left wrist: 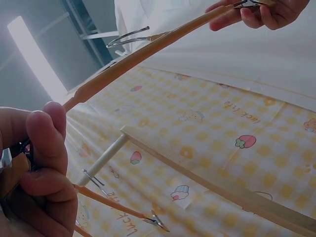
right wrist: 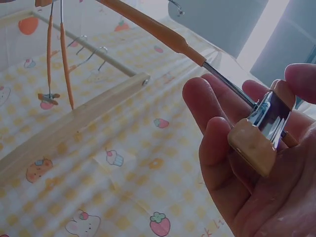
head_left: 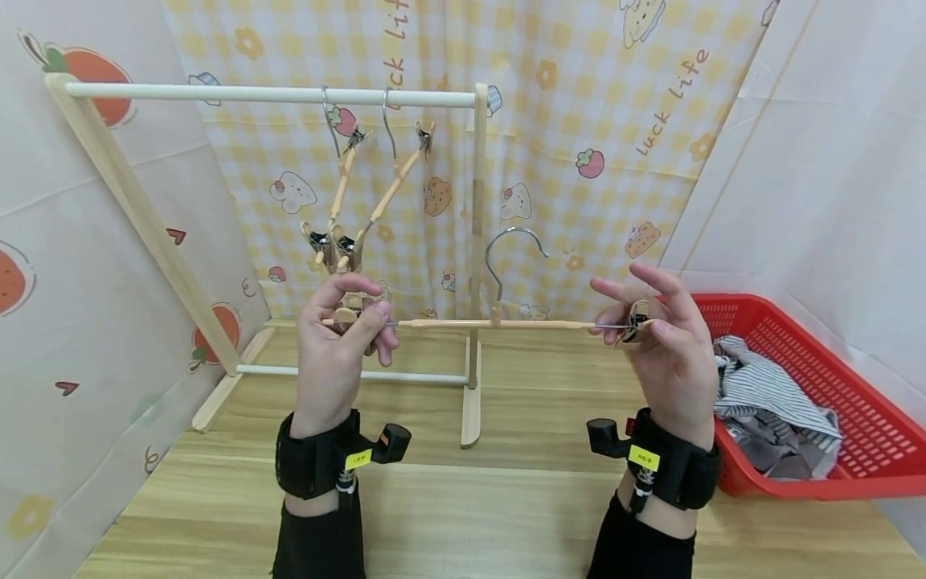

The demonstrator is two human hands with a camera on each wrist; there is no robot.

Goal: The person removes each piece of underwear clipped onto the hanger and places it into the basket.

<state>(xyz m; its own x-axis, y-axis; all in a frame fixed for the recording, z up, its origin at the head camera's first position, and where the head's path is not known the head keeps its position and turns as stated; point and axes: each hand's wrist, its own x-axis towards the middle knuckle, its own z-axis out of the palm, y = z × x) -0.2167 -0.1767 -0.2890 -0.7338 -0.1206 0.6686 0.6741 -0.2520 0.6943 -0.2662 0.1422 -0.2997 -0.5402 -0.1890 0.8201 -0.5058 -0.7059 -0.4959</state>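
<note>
Now: clip hanger (head_left: 499,323) held level, both clips pinched.
Left hand (head_left: 340,338) and right hand (head_left: 661,334) grasp its ends; likely next, clothing from the red basket (head_left: 854,386).

Yellow checked curtain (head_left: 579,104) behind a wooden table (head_left: 470,515)

A slim wooden clip hanger (head_left: 499,323) hangs level in the air in front of the rack, its steel hook (head_left: 506,249) pointing up from the middle of the bar. Thin metal rods run out of both ends of the bar to wooden clips. The right clip (right wrist: 261,131) shows a shiny metal spring between its wooden jaws; the left clip (head_left: 350,310) is mostly hidden
</note>
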